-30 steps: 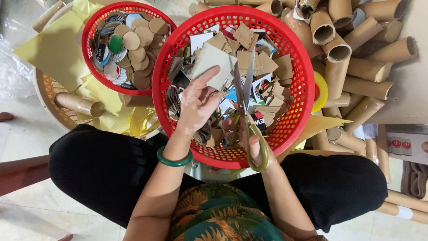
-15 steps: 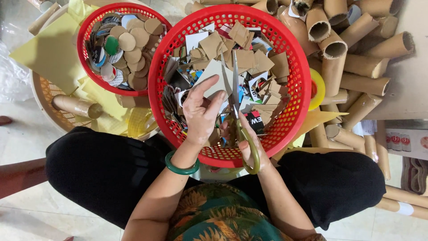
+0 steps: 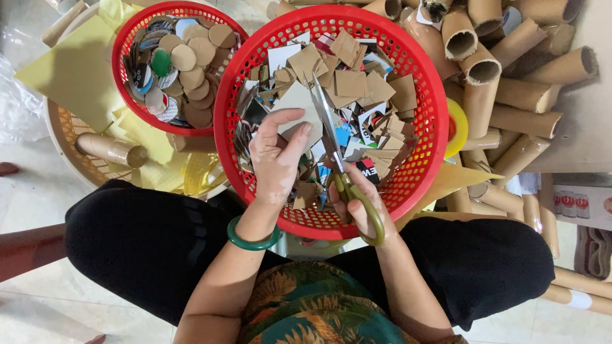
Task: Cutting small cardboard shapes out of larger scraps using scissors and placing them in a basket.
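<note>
Seated person viewed from above, legs in black trousers (image 3: 146, 248) spread to either side of a large red plastic basket (image 3: 421, 108) that rests over the lap and is filled with irregular cardboard scraps (image 3: 357, 83), brown and printed. To the right lies a heap of brown cardboard tubes (image 3: 516, 95), some showing open ends, with a yellow tape roll (image 3: 460, 127) wedged between the basket wall and the tubes. Upper left, a smaller red basket (image 3: 121, 64) holds cut cardboard discs (image 3: 191, 76), mostly brown, one green; it sits on yellow paper sheets (image 3: 70, 70) spread over a woven tray (image 3: 64, 137), where a single tube (image 3: 108, 150) also lies. The left hand (image 3: 277, 159), wearing a green bangle (image 3: 254, 239) at the wrist, is inside the large basket with thumb and fingers pinched on a pale cardboard piece (image 3: 299, 105), held flat against the scraps. The right hand (image 3: 357, 200) is closed around the olive-green handles of a pair of scissors (image 3: 335, 153); the blades point away from the body, nearly together, lying just beside the pale piece at its right edge. Whether the blades are cutting into the piece cannot be told.
</note>
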